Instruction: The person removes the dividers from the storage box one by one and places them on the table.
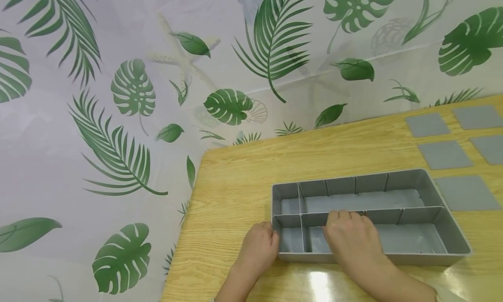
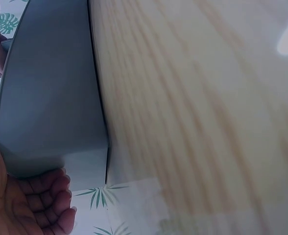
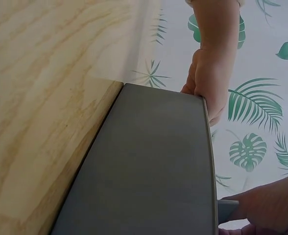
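Note:
A long grey drawer organizer box (image 1: pixel 416 259) lies on the table, split lengthwise by a middle wall and crosswise by a thin divider near its left end. My left hand (image 1: pixel 257 247) grips the left end of this box, with fingers curled against the end wall in the left wrist view. Over the front row of the box, my right hand (image 1: pixel 355 236) pinches a small grey divider panel (image 3: pixel 227 209). Most of that panel is hidden by the hand in the head view; a piece of it shows above the box's rim in the right wrist view.
Several flat grey divider panels (image 1: pixel 467 192) lie on the wooden table (image 1: pixel 235 175) to the right of the box. A leaf-patterned sheet (image 1: pixel 118 171) hangs behind the table and along its left edge.

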Available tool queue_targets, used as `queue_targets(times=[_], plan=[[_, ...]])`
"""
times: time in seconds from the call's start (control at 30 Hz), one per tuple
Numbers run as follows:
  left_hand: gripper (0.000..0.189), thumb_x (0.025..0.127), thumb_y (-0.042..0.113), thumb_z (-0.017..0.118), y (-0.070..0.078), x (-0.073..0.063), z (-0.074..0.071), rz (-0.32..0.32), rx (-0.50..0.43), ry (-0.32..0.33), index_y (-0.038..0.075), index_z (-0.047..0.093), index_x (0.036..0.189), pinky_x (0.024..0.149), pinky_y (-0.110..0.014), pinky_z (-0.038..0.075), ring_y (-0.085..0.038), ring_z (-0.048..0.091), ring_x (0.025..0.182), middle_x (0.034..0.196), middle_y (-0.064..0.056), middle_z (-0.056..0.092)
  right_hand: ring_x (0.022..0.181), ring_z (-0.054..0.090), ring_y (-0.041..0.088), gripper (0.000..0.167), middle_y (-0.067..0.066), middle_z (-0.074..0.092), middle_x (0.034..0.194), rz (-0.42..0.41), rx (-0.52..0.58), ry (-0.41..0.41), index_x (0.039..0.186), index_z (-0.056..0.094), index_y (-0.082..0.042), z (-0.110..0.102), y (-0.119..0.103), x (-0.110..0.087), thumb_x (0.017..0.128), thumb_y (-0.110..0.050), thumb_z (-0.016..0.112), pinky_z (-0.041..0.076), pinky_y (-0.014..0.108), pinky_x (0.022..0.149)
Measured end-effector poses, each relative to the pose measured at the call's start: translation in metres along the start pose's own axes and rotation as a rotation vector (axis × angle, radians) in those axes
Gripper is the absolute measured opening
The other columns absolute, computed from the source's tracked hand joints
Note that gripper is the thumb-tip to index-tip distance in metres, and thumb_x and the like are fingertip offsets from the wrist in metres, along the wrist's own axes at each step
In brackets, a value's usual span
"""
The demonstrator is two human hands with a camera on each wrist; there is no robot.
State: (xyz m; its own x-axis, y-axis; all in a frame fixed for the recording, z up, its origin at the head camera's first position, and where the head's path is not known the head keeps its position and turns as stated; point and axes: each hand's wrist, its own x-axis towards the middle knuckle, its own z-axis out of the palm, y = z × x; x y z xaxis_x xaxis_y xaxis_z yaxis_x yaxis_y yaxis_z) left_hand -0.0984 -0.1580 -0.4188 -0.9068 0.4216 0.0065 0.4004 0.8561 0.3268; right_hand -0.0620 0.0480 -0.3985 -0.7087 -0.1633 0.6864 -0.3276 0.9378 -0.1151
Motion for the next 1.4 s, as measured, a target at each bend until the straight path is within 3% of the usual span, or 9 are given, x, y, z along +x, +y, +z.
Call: queue_targets(times=[0.1,0.17,0.47,0.63,0.87,1.1,1.23,1.33,1.4], plan=[[0.027,0.089,0.009,0.041,0.0,0.0,0.0,-0.001,-0.002,0.006,0.01,0.04,0.062,0.053,-0.023,0.034,-0.011,0.036,0.056,0.06,0.002,0.039,0.039,0.024,0.012,0.032,0.002,0.027,0.044,-0.009,-0.012,0.021,0.049,0.032,-0.009,0.0,-0.001,0.001,0.075,0.009,0.039,0.019,0.025,0.035],[0.027,0.089,0.009,0.041,0.0,0.0,0.0,-0.002,-0.004,0.007,0.01,0.04,0.061,0.053,-0.023,0.033,-0.011,0.035,0.056,0.06,0.002,0.038,0.039,0.025,0.012,0.034,0.003,0.028,0.043,-0.004,-0.025,0.017,0.048,0.032,-0.009,-0.001,-0.002,0.001,0.078,0.006,0.041,0.019,0.025,0.035],[0.026,0.089,0.01,0.041,0.001,0.001,-0.001,-0.014,0.002,-0.008,0.01,0.042,0.062,0.054,-0.025,0.035,-0.012,0.038,0.057,0.061,0.001,0.041,0.043,0.022,0.01,0.039,-0.001,0.025,0.045,0.042,-0.011,-0.078,0.049,0.027,-0.013,-0.008,-0.002,0.006,0.065,0.015,0.048,0.02,0.025,0.035],[0.026,0.089,0.01,0.042,0.002,0.001,-0.002,-0.01,0.017,-0.004,0.009,0.043,0.063,0.055,-0.027,0.038,-0.014,0.042,0.058,0.061,-0.001,0.043,0.045,0.017,0.009,0.036,-0.002,0.021,0.046,0.038,-0.008,-0.045,0.049,0.025,-0.013,-0.014,-0.004,0.012,0.065,0.017,0.037,0.018,0.024,0.035],[0.026,0.089,0.01,0.041,0.001,0.001,-0.001,-0.007,0.017,0.002,0.009,0.042,0.063,0.054,-0.025,0.036,-0.012,0.039,0.057,0.061,0.0,0.041,0.043,0.016,0.009,0.032,-0.003,0.021,0.045,0.041,0.046,0.032,0.049,0.027,-0.012,-0.031,-0.002,0.021,0.077,-0.002,0.04,0.016,0.023,0.034],[0.025,0.089,0.01,0.042,0.001,0.002,-0.001,-0.005,0.019,0.0,0.009,0.045,0.064,0.056,-0.026,0.038,-0.013,0.042,0.058,0.061,0.0,0.043,0.046,0.015,0.008,0.039,-0.005,0.02,0.049,0.034,0.085,0.022,0.051,0.028,-0.013,-0.052,0.007,0.029,0.09,-0.016,0.027,0.015,0.021,0.033],[0.026,0.089,0.01,0.041,0.001,0.003,-0.002,-0.007,0.018,-0.006,0.009,0.045,0.064,0.056,-0.025,0.037,-0.012,0.041,0.058,0.061,0.001,0.042,0.043,0.024,0.01,0.037,-0.001,0.034,0.049,-0.018,0.095,0.01,0.053,0.044,-0.005,-0.059,0.018,0.032,0.089,-0.016,0.039,0.023,0.023,0.033],[0.025,0.089,0.01,0.042,0.001,0.002,-0.002,-0.005,0.014,-0.001,0.009,0.044,0.064,0.056,-0.026,0.038,-0.013,0.041,0.059,0.061,0.001,0.041,0.043,0.034,0.013,0.046,0.003,0.044,0.051,-0.071,0.085,0.017,0.058,0.051,-0.001,-0.063,0.027,0.033,0.097,-0.02,0.034,0.031,0.026,0.036],[0.026,0.089,0.01,0.042,0.0,0.002,-0.001,-0.006,0.011,-0.002,0.009,0.044,0.064,0.056,-0.026,0.038,-0.013,0.041,0.059,0.062,0.001,0.041,0.045,0.039,0.016,0.057,0.005,0.047,0.054,-0.122,0.075,0.038,0.06,0.05,0.001,-0.065,0.034,0.034,0.102,-0.024,0.022,0.035,0.028,0.039]])
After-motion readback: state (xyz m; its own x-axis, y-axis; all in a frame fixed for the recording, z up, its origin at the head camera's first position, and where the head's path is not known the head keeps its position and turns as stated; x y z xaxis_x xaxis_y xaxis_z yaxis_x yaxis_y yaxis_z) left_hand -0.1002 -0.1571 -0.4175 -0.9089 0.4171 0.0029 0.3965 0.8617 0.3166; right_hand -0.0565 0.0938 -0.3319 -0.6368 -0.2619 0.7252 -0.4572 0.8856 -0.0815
